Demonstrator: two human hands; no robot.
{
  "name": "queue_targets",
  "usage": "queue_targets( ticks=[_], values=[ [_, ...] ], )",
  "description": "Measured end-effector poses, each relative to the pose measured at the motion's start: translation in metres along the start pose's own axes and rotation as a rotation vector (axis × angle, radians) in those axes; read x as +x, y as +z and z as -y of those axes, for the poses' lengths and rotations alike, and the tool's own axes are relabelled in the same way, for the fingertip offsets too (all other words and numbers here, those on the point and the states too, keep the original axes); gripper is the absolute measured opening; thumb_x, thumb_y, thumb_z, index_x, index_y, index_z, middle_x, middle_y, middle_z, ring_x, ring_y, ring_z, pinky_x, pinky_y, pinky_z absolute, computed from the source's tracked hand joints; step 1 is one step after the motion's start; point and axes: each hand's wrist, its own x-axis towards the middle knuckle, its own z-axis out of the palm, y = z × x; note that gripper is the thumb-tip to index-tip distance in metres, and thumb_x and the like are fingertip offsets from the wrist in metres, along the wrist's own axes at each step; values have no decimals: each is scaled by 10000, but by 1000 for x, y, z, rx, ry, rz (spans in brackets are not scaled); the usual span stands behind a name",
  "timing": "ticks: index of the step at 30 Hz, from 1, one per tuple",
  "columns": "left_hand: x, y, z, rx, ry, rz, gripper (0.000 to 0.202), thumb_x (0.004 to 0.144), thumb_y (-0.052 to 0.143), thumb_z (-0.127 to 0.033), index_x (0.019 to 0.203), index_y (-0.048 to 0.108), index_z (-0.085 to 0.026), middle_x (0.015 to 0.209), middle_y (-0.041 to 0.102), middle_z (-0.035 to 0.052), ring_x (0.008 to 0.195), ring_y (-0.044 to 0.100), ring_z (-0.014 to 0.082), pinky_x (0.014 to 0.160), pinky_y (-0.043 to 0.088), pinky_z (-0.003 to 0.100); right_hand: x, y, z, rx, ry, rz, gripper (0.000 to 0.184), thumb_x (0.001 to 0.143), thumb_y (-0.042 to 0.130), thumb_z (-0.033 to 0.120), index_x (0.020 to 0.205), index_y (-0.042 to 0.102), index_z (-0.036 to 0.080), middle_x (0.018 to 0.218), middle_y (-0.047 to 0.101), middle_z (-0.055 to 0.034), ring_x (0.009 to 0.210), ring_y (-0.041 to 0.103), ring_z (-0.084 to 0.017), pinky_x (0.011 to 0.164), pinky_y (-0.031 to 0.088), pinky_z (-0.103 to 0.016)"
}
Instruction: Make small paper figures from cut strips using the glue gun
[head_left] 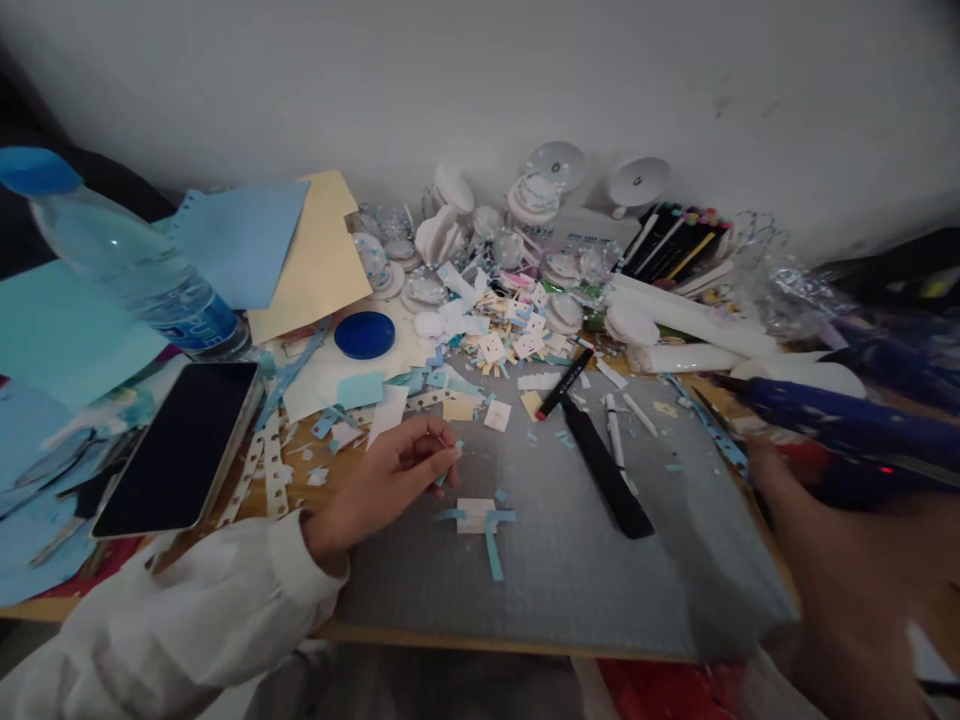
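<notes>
At the lower right of the frame, the blurred right hand [855,560] is at a blue glue gun [844,420] with a small red light; I cannot tell whether its fingers close on the grip. Left of centre, the left hand [405,468] has its fingers curled, thumb and forefinger narrowed on a small teal scrap [440,481]. Just beyond it, at lower centre, a white paper square [475,517] lies flat on the grey cutting mat [420,600]. I judge it part made: 2 pale blue strips stick out sideways and 1 teal strip [493,556] runs down at its right, while the lower left has none. At upper centre, a heap of small paper figures [517,320], some bearing drawn marks, suggests plenty are done already.
</notes>
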Motion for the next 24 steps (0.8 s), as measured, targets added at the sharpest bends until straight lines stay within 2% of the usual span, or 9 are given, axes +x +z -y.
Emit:
queue_targets(
  ticks=[2, 3, 6, 9, 12, 18, 24],
  values=[
    [0, -1, 3, 5, -12, -24, 193, 837, 613, -359, 891, 569, -179, 699, 661, 16, 618, 597, 129, 574, 493, 231, 3, 18, 28, 29, 96, -37, 259, 687, 711, 412, 661, 557, 205, 512, 550, -44, 437, 568, -225, 449, 419, -335],
    [0, -2, 4, 7, -13, -39, 196, 830, 620, -354, 893, 578, -173, 712, 665, 23, 628, 600, 129, 583, 495, 232, 2, 26, 40, 85, 95, -3, 263, 672, 713, 388, 599, 531, 214, 470, 529, -23, 395, 538, -193, 418, 406, -306],
    [-1, -5, 7, 6, -35, -52, 198, 809, 643, -337, 892, 606, -161, 717, 673, 34, 616, 598, 125, 574, 487, 230, -13, 44, 66, 221, -93, 135, 282, 697, 656, 349, 518, 468, 239, 392, 483, 16, 330, 479, -151, 358, 364, -262],
    [0, -7, 8, -14, -67, -52, 190, 797, 659, -307, 910, 616, -160, 706, 687, 39, 601, 601, 124, 549, 475, 222, -34, 52, 73, 295, -261, 281, 197, 735, 605, 374, 619, 533, 232, 509, 586, -2, 420, 565, -180, 407, 432, -280],
    [1, -6, 7, -53, -112, -57, 209, 785, 675, -268, 951, 593, -172, 693, 703, 28, 564, 595, 112, 531, 464, 211, -46, 54, 72, 335, -303, 360, 166, 755, 604, 393, 770, 574, 230, 683, 659, -19, 564, 643, -198, 524, 512, -304],
    [1, -3, 10, -129, -191, -102, 243, 719, 742, -227, 886, 569, -192, 621, 681, -12, 509, 596, 112, 509, 459, 206, -47, 50, 77, 373, -341, 487, 127, 784, 595, 345, 828, 513, 259, 650, 616, 23, 534, 624, -156, 477, 476, -244],
    [-4, 2, 12, -112, -240, -96, 337, 699, 750, -191, 978, 560, -206, 622, 679, -17, 546, 615, 125, 514, 459, 191, -51, 52, 75, 388, -321, 580, 126, 791, 574, 363, 801, 493, 267, 617, 575, 37, 487, 589, -138, 457, 458, -243]
  ],
)
